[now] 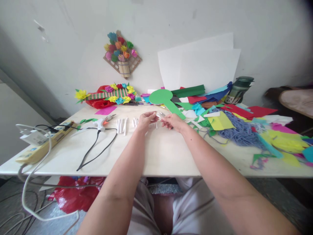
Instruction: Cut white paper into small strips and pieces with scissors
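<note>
Both hands' fingers [156,115] pinch white paper piece [160,114].

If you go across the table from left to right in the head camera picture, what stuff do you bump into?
Power strip → glue gun → white paper rolls → left hand → right hand → yellow paper → blue yarn → yellow tissue.

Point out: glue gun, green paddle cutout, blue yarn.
glue gun [102,123]: head view, on its white body.
green paddle cutout [160,97]: head view, on the round head.
blue yarn [241,132]: head view, middle of the tangled pile.
</note>
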Demonstrator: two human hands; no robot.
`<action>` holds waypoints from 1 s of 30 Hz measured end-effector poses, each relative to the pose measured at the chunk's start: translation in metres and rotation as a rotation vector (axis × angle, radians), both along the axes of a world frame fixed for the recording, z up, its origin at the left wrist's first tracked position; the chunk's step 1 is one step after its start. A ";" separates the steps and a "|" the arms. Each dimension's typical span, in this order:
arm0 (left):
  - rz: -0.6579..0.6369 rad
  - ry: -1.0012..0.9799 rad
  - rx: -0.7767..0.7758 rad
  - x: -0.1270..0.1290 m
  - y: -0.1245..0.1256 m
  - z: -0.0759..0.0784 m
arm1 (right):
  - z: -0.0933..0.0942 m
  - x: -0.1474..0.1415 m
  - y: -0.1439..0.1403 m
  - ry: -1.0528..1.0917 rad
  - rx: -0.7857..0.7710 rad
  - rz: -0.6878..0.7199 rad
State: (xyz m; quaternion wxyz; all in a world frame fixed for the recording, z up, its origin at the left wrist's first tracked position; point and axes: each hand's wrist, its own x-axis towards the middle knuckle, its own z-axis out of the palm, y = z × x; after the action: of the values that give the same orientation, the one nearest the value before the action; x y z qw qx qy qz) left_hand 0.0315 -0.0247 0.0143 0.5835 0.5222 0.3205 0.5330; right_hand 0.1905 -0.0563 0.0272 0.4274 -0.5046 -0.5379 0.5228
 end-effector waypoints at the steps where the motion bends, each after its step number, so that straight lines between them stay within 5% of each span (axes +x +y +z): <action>1: -0.001 0.004 -0.001 0.000 0.000 0.000 | -0.001 0.000 0.000 -0.008 0.022 -0.008; 17: 0.029 0.031 -0.004 0.002 -0.001 0.002 | 0.000 -0.002 -0.003 0.029 0.051 0.045; 23: 0.039 0.067 0.036 0.003 -0.001 0.002 | -0.003 -0.005 0.000 -0.020 0.169 -0.080; 26: 0.140 0.127 0.062 0.002 0.004 0.001 | -0.003 -0.004 0.002 0.014 0.176 -0.124; 30: 0.455 0.617 0.155 -0.001 0.011 -0.004 | -0.003 -0.003 0.003 0.045 0.167 -0.174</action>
State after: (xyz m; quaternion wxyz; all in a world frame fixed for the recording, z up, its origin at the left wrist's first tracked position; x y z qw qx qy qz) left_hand 0.0301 -0.0135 0.0108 0.2855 0.6162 0.5472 0.4893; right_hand 0.1870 -0.0528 0.0237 0.5237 -0.5001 -0.5240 0.4485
